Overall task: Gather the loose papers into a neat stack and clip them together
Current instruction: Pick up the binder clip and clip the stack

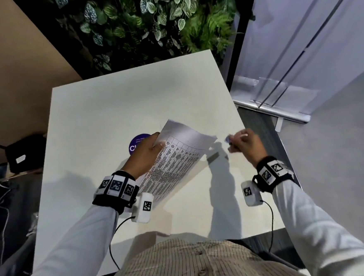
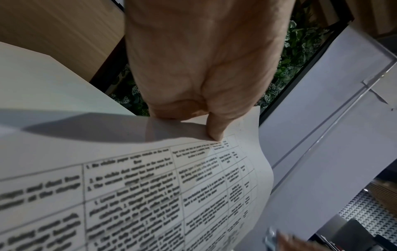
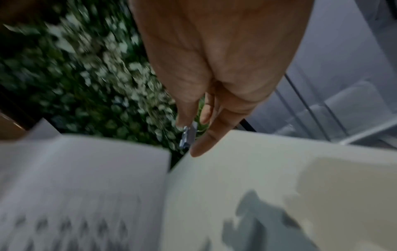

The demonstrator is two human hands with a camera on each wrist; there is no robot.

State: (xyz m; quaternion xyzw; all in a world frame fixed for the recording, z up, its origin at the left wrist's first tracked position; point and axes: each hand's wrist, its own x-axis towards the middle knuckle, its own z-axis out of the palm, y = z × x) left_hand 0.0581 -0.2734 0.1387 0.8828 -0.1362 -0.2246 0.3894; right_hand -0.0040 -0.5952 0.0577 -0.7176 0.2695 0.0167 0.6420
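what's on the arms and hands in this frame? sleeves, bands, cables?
Both arms wear pale grey-white long sleeves. Each wrist has a black band carrying white square tiles with black fiducial patterns. A white box with its own marker hangs below each wrist, trailing a thin black cable. The left hand and right hand are bare.

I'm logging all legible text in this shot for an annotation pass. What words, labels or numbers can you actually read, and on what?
"C": large white letter on the purple round sticker on the table; the rest is hidden by the left hand.
Sticker's small upper line: too small to read.
Printed table on the papers: blurred, unreadable.
Wrist markers: patterns only.
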